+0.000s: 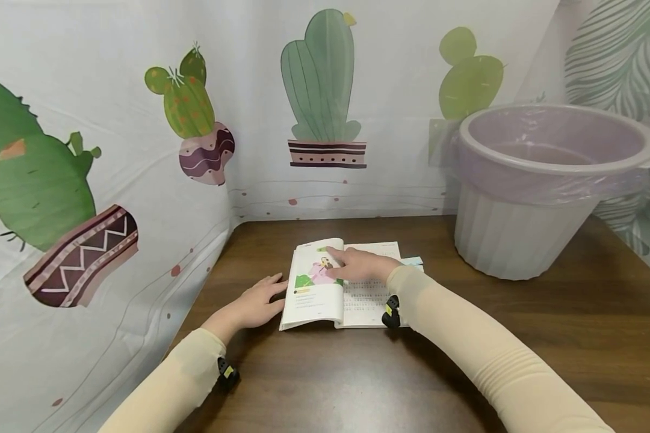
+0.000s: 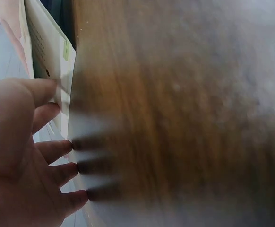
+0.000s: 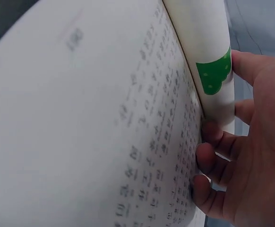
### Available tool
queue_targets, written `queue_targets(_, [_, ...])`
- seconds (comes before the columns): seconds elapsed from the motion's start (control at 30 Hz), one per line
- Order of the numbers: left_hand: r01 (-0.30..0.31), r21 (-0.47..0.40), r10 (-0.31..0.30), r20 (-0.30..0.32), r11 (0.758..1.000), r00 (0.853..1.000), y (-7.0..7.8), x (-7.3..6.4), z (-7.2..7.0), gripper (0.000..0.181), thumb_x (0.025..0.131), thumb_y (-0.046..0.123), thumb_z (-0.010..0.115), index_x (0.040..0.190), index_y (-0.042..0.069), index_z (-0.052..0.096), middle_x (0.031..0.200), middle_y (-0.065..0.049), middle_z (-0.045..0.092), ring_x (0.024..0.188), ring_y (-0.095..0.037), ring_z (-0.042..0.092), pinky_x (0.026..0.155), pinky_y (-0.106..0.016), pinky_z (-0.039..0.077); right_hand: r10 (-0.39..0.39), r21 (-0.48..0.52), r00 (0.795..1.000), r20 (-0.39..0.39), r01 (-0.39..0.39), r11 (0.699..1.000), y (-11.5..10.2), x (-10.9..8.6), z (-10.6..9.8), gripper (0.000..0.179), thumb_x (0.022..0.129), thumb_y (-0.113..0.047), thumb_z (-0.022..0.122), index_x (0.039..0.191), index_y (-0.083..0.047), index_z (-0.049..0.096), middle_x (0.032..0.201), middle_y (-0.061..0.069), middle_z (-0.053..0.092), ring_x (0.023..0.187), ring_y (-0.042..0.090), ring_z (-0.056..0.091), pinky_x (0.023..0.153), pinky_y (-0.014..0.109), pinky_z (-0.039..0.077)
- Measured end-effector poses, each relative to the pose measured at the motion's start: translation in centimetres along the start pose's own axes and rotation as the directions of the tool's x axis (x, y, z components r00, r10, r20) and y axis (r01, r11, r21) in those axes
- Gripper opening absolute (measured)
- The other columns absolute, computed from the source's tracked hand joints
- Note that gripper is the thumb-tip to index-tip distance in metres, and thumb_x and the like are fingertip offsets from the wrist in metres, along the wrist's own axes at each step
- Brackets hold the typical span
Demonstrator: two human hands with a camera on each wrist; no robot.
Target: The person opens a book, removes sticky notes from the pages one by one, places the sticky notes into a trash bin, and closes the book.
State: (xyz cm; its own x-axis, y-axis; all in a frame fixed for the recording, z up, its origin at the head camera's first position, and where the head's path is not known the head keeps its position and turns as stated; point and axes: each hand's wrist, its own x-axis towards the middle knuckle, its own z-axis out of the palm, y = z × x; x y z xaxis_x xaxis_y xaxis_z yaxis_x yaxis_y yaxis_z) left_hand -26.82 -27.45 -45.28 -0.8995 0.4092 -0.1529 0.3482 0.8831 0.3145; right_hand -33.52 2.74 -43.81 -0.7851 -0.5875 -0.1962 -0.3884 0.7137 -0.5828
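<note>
An open book lies on the table, its left page showing a colour picture and its right page rows of small print. My left hand rests on the wood at the book's left side, fingers spread and fingertips right at the edge. In the left wrist view, the thumb and index finger come against the book's edge. Reaching across from the right, my right hand touches the left page beside the fold. The right wrist view shows that page bulging by the thumb, with the other fingers loosely bent over the printed page.
On the right of the brown wooden table stands a pale ribbed bin lined with a clear bag. A light blue tab sticks out at the book's right side. Behind hangs a white cloth with cactus prints.
</note>
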Motion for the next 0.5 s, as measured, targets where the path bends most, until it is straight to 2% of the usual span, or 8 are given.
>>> queue_targets(0.07, [0.001,0.002,-0.001,0.003,1.000,1.000,-0.06,0.08,0.00,0.055,0.106,0.032,0.051,0.156,0.012,0.045,0.166,-0.023,0.032,0.154,-0.050,0.027,0.122,-0.065,0.028,0.017,-0.009,1.000,-0.002,-0.017,1.000,0.08,0.03,0.17,0.078,0.103,-0.059,0.048,0.167,-0.028,0.015,0.153,0.017,0.050,0.140,0.030,0.051,0.119,0.049,0.039])
queue_targets(0.13, [0.000,0.004,0.000,0.004,1.000,1.000,-0.11,0.13,-0.02,0.054,0.106,0.030,0.050,0.156,0.012,0.046,0.166,-0.024,0.032,0.154,-0.050,0.027,0.122,-0.065,0.028,0.028,-0.007,1.000,-0.001,-0.028,1.000,0.15,0.09,0.32,0.078,0.102,-0.060,0.047,0.166,-0.030,0.015,0.164,0.017,0.038,0.151,0.032,0.040,0.124,0.052,0.033])
queue_targets(0.23, [0.003,0.002,-0.003,0.003,1.000,1.000,-0.22,0.16,-0.08,0.053,0.105,0.027,0.051,0.155,0.010,0.047,0.166,-0.024,0.032,0.154,-0.050,0.027,0.122,-0.065,0.028,0.037,-0.018,0.999,-0.006,-0.037,0.999,0.18,0.26,0.50,0.077,0.102,-0.062,0.047,0.166,-0.032,0.016,0.165,0.018,0.036,0.149,0.035,0.042,0.122,0.055,0.034])
queue_targets(0.37, [0.016,0.001,-0.016,0.005,1.000,1.000,-0.40,0.19,-0.02,0.053,0.104,0.028,0.051,0.154,0.009,0.048,0.167,-0.022,0.031,0.154,-0.048,0.027,0.122,-0.064,0.029,0.045,-0.039,0.999,-0.018,-0.046,0.998,0.02,0.36,0.61,0.077,0.100,-0.063,0.047,0.165,-0.033,0.020,0.160,0.020,0.041,0.140,0.038,0.051,0.117,0.058,0.039])
queue_targets(0.5, [0.019,0.000,-0.019,0.000,1.000,1.000,-0.51,0.29,0.16,0.054,0.104,0.029,0.051,0.154,0.009,0.049,0.167,-0.021,0.031,0.155,-0.047,0.028,0.122,-0.063,0.029,0.050,-0.043,0.999,-0.021,-0.051,0.998,-0.14,0.26,0.54,0.076,0.100,-0.062,0.048,0.165,-0.032,0.023,0.160,0.019,0.042,0.140,0.038,0.050,0.117,0.059,0.039])
